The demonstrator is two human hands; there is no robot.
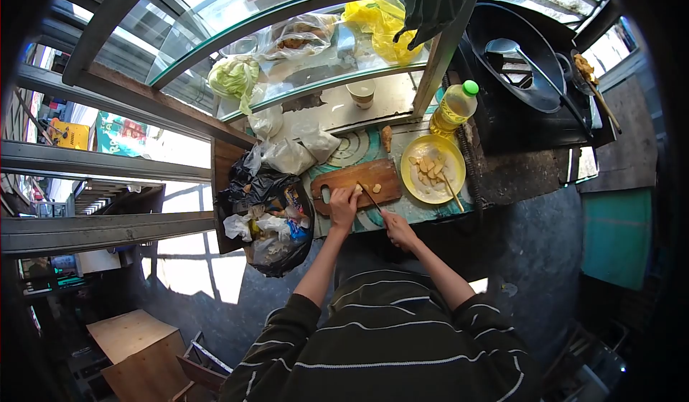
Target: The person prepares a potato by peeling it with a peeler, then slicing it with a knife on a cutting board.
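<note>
A brown wooden cutting board (pixel 373 174) lies on the patterned counter. My left hand (pixel 343 205) rests on its near edge and holds down a pale piece of food (pixel 358 189). Another small piece (pixel 376 187) lies beside it. My right hand (pixel 397 228) grips a knife (pixel 371 200) whose blade points up toward the food. To the right, a yellow plate (pixel 413 183) holds several cut pale pieces (pixel 429 168) and a stick-like utensil (pixel 451 191).
A cooking oil bottle (pixel 454 105) with a green cap stands behind the plate. A black wok (pixel 513 50) with a ladle sits on the stove at right. A black rubbish bag (pixel 269 215) hangs at the left. Behind are a paper cup (pixel 361 92), a cabbage (pixel 233 77) and plastic bags (pixel 291 152).
</note>
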